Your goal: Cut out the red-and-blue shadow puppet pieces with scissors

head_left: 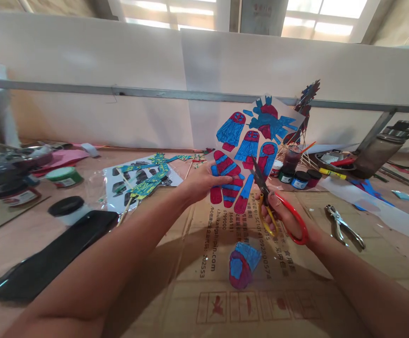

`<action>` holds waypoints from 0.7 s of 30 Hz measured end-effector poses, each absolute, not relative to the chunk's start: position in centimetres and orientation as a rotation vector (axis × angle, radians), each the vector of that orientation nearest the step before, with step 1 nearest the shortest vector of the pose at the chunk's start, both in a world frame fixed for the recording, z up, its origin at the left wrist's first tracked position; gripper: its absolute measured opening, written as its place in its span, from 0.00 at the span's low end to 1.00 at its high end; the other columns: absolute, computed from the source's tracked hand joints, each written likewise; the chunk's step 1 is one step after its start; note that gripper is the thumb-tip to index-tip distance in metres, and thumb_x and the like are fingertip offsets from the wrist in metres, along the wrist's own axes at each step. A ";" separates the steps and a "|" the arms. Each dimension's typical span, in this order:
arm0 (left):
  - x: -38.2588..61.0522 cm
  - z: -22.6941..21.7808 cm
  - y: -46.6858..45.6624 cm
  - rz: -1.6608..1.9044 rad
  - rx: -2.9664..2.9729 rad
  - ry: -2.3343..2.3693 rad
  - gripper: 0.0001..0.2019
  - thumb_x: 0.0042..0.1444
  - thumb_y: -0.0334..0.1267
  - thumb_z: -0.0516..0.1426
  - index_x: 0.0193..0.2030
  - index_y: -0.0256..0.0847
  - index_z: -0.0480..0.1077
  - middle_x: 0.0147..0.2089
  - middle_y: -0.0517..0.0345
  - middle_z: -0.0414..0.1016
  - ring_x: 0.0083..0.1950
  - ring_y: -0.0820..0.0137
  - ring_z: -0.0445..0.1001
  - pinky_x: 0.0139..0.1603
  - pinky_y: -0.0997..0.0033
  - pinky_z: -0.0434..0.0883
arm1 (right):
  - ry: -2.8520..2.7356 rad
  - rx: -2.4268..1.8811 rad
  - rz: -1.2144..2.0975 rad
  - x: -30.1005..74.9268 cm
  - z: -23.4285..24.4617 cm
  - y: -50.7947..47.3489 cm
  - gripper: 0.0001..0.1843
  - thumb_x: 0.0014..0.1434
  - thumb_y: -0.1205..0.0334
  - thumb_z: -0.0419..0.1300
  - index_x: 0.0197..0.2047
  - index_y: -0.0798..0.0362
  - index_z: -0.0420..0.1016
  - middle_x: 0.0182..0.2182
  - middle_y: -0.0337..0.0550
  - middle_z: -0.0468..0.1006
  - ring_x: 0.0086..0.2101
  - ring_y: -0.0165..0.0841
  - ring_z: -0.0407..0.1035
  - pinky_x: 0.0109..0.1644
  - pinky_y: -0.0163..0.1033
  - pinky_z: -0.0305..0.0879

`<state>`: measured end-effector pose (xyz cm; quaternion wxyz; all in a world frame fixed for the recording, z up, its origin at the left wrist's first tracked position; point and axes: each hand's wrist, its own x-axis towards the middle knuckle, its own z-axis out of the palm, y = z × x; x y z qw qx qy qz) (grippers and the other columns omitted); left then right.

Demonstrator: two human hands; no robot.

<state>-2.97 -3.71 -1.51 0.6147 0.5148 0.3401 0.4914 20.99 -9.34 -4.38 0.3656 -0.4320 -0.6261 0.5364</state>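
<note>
My left hand [204, 180] pinches the left edge of a clear sheet [250, 145] painted with blue and red figure parts and holds it upright above the table. My right hand [281, 216] grips scissors [278, 206] with a red and a yellow handle. Their dark blades point up into the sheet's lower middle, between the painted shapes. A cut-out blue and red piece [242, 265] lies on the flattened cardboard [225, 291] below the hands.
Small paint jars [297, 177] and sticks stand behind the sheet. Metal pliers [343, 226] lie to the right, near a flask [383, 148]. To the left are another painted sheet [144, 180], a black-lidded jar [66, 209], a green-lidded jar [64, 176] and a black flat object [56, 256].
</note>
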 end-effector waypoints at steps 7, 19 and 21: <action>-4.4 -0.7 -3.6 1.036 1.290 0.788 0.13 0.44 0.27 0.73 0.38 0.37 0.79 0.35 0.46 0.86 0.31 0.61 0.85 0.33 0.68 0.81 | -2.000 -1.166 1.011 22.7 -3.9 -8.7 0.25 0.67 0.34 0.55 0.45 0.49 0.73 0.29 0.39 0.71 0.24 0.31 0.66 0.26 0.37 0.66; -5.6 1.0 -4.0 0.847 1.356 0.912 0.10 0.46 0.22 0.69 0.35 0.37 0.82 0.32 0.47 0.86 0.24 0.66 0.81 0.24 0.75 0.75 | -2.232 -1.077 0.766 22.8 -2.3 -8.6 0.25 0.67 0.36 0.55 0.36 0.50 0.74 0.28 0.41 0.71 0.26 0.31 0.64 0.27 0.36 0.62; -5.8 1.0 -3.9 0.829 1.341 0.901 0.11 0.45 0.21 0.70 0.34 0.38 0.82 0.32 0.48 0.86 0.24 0.66 0.80 0.24 0.75 0.74 | -2.265 -1.081 0.727 22.7 -2.3 -8.6 0.26 0.65 0.35 0.56 0.35 0.50 0.75 0.30 0.44 0.74 0.30 0.34 0.67 0.31 0.38 0.66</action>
